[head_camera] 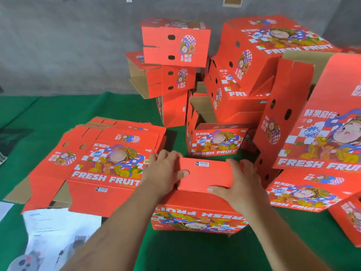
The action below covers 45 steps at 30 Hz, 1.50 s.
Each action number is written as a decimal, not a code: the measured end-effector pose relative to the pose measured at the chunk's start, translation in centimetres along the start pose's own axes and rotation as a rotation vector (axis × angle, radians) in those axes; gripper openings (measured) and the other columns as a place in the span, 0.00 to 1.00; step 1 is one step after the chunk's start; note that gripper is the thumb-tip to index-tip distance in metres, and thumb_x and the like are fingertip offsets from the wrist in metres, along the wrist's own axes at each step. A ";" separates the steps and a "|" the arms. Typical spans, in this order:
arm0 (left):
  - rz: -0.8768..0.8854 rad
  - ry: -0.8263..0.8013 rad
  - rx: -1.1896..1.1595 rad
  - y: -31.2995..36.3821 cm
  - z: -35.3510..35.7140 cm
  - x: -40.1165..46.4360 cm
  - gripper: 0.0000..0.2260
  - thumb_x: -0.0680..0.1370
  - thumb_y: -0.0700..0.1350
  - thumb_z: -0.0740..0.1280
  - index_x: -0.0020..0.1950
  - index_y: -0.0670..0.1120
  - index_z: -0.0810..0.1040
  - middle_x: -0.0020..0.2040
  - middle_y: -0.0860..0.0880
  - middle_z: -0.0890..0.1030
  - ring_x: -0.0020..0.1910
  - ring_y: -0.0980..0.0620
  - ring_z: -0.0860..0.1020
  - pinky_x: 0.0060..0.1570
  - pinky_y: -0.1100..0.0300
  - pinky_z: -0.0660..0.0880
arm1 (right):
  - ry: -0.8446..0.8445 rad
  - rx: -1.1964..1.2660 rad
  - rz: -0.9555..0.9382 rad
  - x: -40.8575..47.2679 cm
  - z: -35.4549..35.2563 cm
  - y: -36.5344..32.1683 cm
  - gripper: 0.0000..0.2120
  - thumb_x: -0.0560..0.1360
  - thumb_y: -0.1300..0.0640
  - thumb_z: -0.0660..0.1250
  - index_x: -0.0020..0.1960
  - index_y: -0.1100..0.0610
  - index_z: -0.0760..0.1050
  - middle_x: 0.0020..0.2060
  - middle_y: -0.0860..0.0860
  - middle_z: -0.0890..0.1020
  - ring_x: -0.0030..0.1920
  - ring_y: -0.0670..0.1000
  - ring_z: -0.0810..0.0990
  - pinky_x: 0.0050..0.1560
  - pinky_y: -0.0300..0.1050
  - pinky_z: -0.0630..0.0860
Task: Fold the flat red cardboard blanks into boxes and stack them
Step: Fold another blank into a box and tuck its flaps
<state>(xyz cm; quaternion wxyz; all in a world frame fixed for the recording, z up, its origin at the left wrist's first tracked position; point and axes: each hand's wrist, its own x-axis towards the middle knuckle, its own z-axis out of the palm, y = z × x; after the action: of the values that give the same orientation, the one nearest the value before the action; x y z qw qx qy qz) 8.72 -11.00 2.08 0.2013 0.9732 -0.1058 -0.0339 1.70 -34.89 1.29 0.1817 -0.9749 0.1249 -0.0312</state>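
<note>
Fingers of our left hand (166,171) curl over the left edge of a red top flap (205,175), the thumb lying at the oval cut-out in that flap. Fingers of our right hand (240,184) wrap the flap's right edge from behind, with the thumb pressed along its near rim. We note both hands gripping this one flap, which carries a small white barcode label between the two sets of fingers.

Directly beneath the fingers sits the box being folded (199,218), its printed front panel facing us with the "FRESH FRUIT" lettering upside down. It rests on the green table cover (195,255).

Just left of the left fingers lies a stack of flat red blanks (93,163), printed face up, touching or nearly touching the left wrist; we cannot tell which. Nearer us than that stack lie white printed papers (54,231).

Beyond the fingers stands one folded box (214,141) with its brown flaps open. Behind it, further boxes are stacked loosely against the grey wall (58,45), the topmost box (175,45) well apart from the hands.

Right of the right fingers, large partly folded blanks (322,124) lean upright, and another blank (304,192) lies flat just beside that hand.
</note>
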 end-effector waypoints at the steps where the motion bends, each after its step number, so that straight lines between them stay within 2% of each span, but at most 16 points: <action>1: -0.013 0.006 0.017 0.1 0.2 -0.1 0.27 0.77 0.67 0.67 0.73 0.60 0.67 0.70 0.52 0.69 0.71 0.43 0.64 0.63 0.41 0.74 | 0.015 -0.023 0.006 0.0 0.1 -0.3 0.50 0.58 0.22 0.70 0.73 0.40 0.59 0.66 0.49 0.62 0.64 0.62 0.72 0.54 0.60 0.78; 5: 0.036 0.064 0.034 -0.4 0.6 -0.1 0.29 0.78 0.68 0.66 0.74 0.56 0.67 0.70 0.51 0.70 0.69 0.42 0.68 0.62 0.43 0.74 | 0.023 -0.058 -0.006 -0.1 -0.1 -0.5 0.47 0.61 0.25 0.73 0.72 0.43 0.61 0.63 0.50 0.63 0.62 0.64 0.73 0.54 0.60 0.78; 7: 0.056 0.108 -0.226 -0.9 0.4 -0.2 0.30 0.78 0.65 0.69 0.75 0.53 0.69 0.70 0.48 0.73 0.68 0.44 0.72 0.69 0.47 0.71 | 0.000 0.026 -0.004 0.0 -0.3 -0.3 0.43 0.66 0.27 0.71 0.74 0.44 0.63 0.65 0.51 0.64 0.64 0.65 0.73 0.62 0.60 0.75; 9: -0.171 0.128 -0.624 -1.6 0.5 -0.3 0.34 0.76 0.63 0.70 0.78 0.51 0.66 0.70 0.45 0.76 0.68 0.44 0.76 0.71 0.46 0.72 | 0.008 0.278 0.072 0.0 -0.6 -0.2 0.37 0.73 0.33 0.69 0.76 0.48 0.66 0.70 0.54 0.66 0.70 0.64 0.70 0.72 0.59 0.69; 11: -0.528 -0.062 -0.997 -2.2 0.2 -0.8 0.36 0.77 0.65 0.66 0.79 0.47 0.68 0.69 0.40 0.79 0.65 0.39 0.79 0.70 0.43 0.73 | 0.002 0.431 0.174 -0.3 -0.8 -0.1 0.36 0.77 0.37 0.67 0.79 0.52 0.62 0.74 0.58 0.66 0.74 0.63 0.68 0.74 0.59 0.66; 13: -0.680 -0.413 -1.354 -2.5 -0.6 -1.9 0.34 0.79 0.71 0.58 0.61 0.44 0.84 0.56 0.37 0.85 0.51 0.39 0.85 0.59 0.46 0.79 | -0.061 0.337 0.225 -1.3 -1.0 0.0 0.37 0.78 0.35 0.65 0.78 0.53 0.58 0.73 0.59 0.70 0.72 0.64 0.72 0.69 0.57 0.69; 15: -0.696 -0.500 -1.477 -2.5 -1.1 -2.6 0.36 0.77 0.75 0.55 0.44 0.46 0.88 0.46 0.38 0.86 0.41 0.41 0.86 0.48 0.51 0.81 | -0.057 0.332 0.230 -2.1 -1.8 0.1 0.30 0.77 0.32 0.63 0.70 0.49 0.61 0.62 0.59 0.77 0.63 0.63 0.78 0.60 0.55 0.70; 19: -0.616 -0.402 -1.479 -0.1 -1.8 -3.9 0.17 0.74 0.58 0.61 0.34 0.48 0.78 0.33 0.45 0.80 0.28 0.46 0.80 0.33 0.59 0.79 | 0.125 0.524 0.158 -2.2 -3.7 0.5 0.16 0.79 0.35 0.62 0.52 0.46 0.64 0.48 0.50 0.78 0.40 0.49 0.80 0.46 0.50 0.68; 21: -0.493 -0.359 -1.553 0.5 -2.2 -4.7 0.10 0.69 0.51 0.62 0.37 0.49 0.81 0.35 0.46 0.81 0.28 0.47 0.79 0.32 0.59 0.79 | 0.272 0.682 0.183 -2.1 -4.3 0.7 0.16 0.77 0.36 0.65 0.49 0.48 0.67 0.43 0.48 0.78 0.39 0.42 0.78 0.40 0.48 0.67; 25: -0.324 -0.068 -1.701 0.5 -3.1 -5.5 0.27 0.61 0.40 0.63 0.53 0.64 0.83 0.51 0.48 0.86 0.42 0.47 0.82 0.42 0.54 0.78 | 0.346 0.864 0.211 -2.5 -4.5 0.3 0.11 0.69 0.44 0.66 0.48 0.47 0.73 0.41 0.46 0.77 0.37 0.41 0.75 0.37 0.47 0.67; 28: -0.263 0.171 -1.744 0.1 -2.7 -5.7 0.37 0.66 0.34 0.63 0.73 0.59 0.72 0.63 0.50 0.84 0.51 0.48 0.83 0.48 0.51 0.79 | 0.300 0.634 0.085 -3.2 -3.8 0.8 0.06 0.75 0.51 0.68 0.52 0.45 0.76 0.47 0.44 0.79 0.42 0.39 0.77 0.40 0.45 0.70; 32: -0.294 0.217 -1.755 -0.2 -2.0 -6.0 0.19 0.80 0.33 0.65 0.69 0.48 0.73 0.51 0.41 0.82 0.36 0.51 0.81 0.33 0.58 0.78 | 0.214 0.401 -0.037 -3.7 -1.7 0.8 0.15 0.77 0.60 0.68 0.63 0.51 0.76 0.54 0.49 0.75 0.44 0.44 0.76 0.43 0.42 0.72; 34: -0.259 0.236 -1.665 -0.4 -1.3 -6.2 0.15 0.82 0.34 0.66 0.68 0.45 0.73 0.50 0.38 0.81 0.40 0.47 0.80 0.35 0.55 0.78 | 0.197 0.427 -0.049 -3.9 -0.7 0.4 0.21 0.77 0.64 0.68 0.68 0.53 0.75 0.57 0.47 0.73 0.49 0.49 0.77 0.50 0.47 0.75; 37: -0.245 0.246 -1.622 -0.8 -0.9 -6.7 0.19 0.81 0.37 0.71 0.70 0.47 0.74 0.53 0.44 0.86 0.44 0.45 0.85 0.38 0.46 0.84 | 0.165 0.455 -0.022 -4.0 -0.2 0.6 0.26 0.76 0.67 0.67 0.72 0.51 0.72 0.59 0.46 0.71 0.53 0.53 0.78 0.54 0.54 0.78; 41: -0.190 0.155 -1.562 -1.2 -0.6 -6.9 0.21 0.79 0.39 0.73 0.68 0.56 0.77 0.52 0.46 0.88 0.46 0.45 0.88 0.36 0.47 0.83 | 0.128 0.445 -0.016 -3.3 -0.5 0.7 0.29 0.74 0.65 0.69 0.71 0.48 0.69 0.55 0.48 0.78 0.51 0.58 0.80 0.54 0.63 0.78; 45: -0.085 0.233 -1.415 -1.6 0.8 -6.8 0.32 0.78 0.36 0.73 0.72 0.68 0.72 0.62 0.43 0.83 0.60 0.45 0.84 0.53 0.47 0.83 | 0.137 0.480 -0.006 -2.8 0.5 0.7 0.37 0.73 0.62 0.72 0.76 0.42 0.63 0.52 0.44 0.81 0.46 0.57 0.83 0.53 0.58 0.78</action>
<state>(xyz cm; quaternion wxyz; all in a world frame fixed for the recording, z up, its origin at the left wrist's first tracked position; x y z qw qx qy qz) 2.29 -8.38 0.89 0.7924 0.6100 0.0018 0.0019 -1.16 -34.64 0.49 0.3992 -0.8998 0.1229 -0.1264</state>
